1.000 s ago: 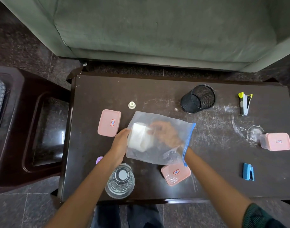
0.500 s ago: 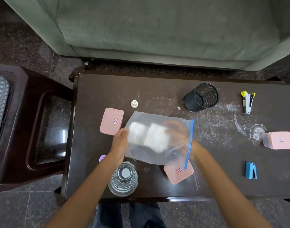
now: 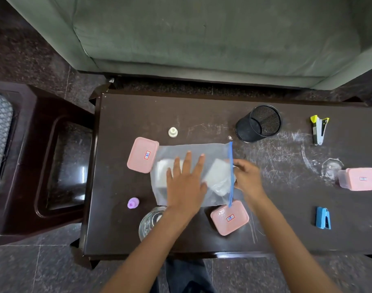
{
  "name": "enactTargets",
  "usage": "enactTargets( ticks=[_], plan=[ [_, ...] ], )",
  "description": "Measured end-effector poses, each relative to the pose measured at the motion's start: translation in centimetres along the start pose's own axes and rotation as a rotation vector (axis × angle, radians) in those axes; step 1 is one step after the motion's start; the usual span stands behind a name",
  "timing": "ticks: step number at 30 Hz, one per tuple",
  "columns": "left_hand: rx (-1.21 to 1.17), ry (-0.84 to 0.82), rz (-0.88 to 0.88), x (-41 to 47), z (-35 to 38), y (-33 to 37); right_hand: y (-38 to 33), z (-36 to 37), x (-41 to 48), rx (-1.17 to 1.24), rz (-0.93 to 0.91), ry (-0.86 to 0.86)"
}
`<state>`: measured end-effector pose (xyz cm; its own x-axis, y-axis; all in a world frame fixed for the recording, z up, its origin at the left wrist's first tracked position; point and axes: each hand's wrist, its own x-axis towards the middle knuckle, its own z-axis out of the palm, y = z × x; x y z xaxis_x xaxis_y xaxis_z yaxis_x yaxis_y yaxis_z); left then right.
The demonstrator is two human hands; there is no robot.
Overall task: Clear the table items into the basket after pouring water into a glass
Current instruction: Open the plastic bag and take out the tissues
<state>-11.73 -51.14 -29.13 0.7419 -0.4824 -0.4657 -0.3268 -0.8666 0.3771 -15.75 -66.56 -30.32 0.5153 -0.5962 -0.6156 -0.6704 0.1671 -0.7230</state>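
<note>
Head view. Progress, by judgement: early in the clearing stage. The glass [image 3: 148, 225], near-left of the zip bag [image 3: 214, 153], appears to hold water, so the pouring looks done. No basket can be identified, and every item lies on the worktop [image 3: 202, 111]. The left hand [image 3: 185, 185] presses flat on the bag, fingers straight. The right hand [image 3: 247, 178] pinches its blue zip edge.

Contents: white blocks [image 3: 217, 172] sit inside the bag. The pink boxes [image 3: 142, 155] around it are lidded, contents unseen. The mesh cup [image 3: 258, 123] beyond it lies tipped, apparently empty.
</note>
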Motion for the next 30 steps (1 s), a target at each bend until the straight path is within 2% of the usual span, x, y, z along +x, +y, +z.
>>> enactTargets(
  ticks=[3, 6, 8, 10, 12, 14, 16, 18, 20, 22, 24, 30],
  plan=[
    [0.102, -0.141, -0.04, 1.4, 3.1, -0.6, 0.6, -1.1, 0.1, -0.073, -0.072, 0.111],
    [0.195, -0.104, -0.045, 2.1, 5.2, -2.6, 1.6, -3.7, -0.1, -0.097, -0.156, 0.327],
    [0.248, -0.08, -0.038, 2.4, 5.8, -3.4, 1.8, -5.0, -0.5, -0.003, -0.184, 0.426],
    [0.273, -0.116, -0.048, 2.5, 5.7, -3.2, 1.3, -5.1, -1.1, 0.138, -0.184, 0.389],
    [0.314, -0.172, -0.075, 2.7, 4.9, -2.3, 0.4, -4.1, -1.6, 0.219, -0.173, 0.242],
    [0.298, -0.155, -0.081, 2.9, 3.2, -1.0, -0.4, -2.9, -1.7, 0.246, -0.142, 0.123],
    [0.077, -0.017, -0.02, 3.0, 1.4, 0.2, -1.1, -1.8, -1.6, 0.261, -0.117, 0.068],
    [-0.42, 0.079, 0.042, 2.9, -0.4, 1.3, -1.8, -1.1, -1.5, 0.325, -0.083, 0.037],
    [-0.914, 0.073, 0.005, 2.5, -2.1, 1.9, -2.3, -0.8, -1.5, 0.374, -0.065, -0.003],
    [-1.225, 0.032, -0.107, 2.1, -3.3, 1.9, -2.4, -0.7, -1.6, 0.349, -0.066, -0.046],
    [-1.328, -0.009, -0.151, 1.6, -3.7, 1.3, -2.4, -0.8, -1.9, 0.36, -0.054, -0.091],
    [-1.248, -0.032, -0.064, 1.1, -3.4, 0.2, -1.8, -0.2, -2.9, 0.36, -0.004, -0.197]
  ],
)
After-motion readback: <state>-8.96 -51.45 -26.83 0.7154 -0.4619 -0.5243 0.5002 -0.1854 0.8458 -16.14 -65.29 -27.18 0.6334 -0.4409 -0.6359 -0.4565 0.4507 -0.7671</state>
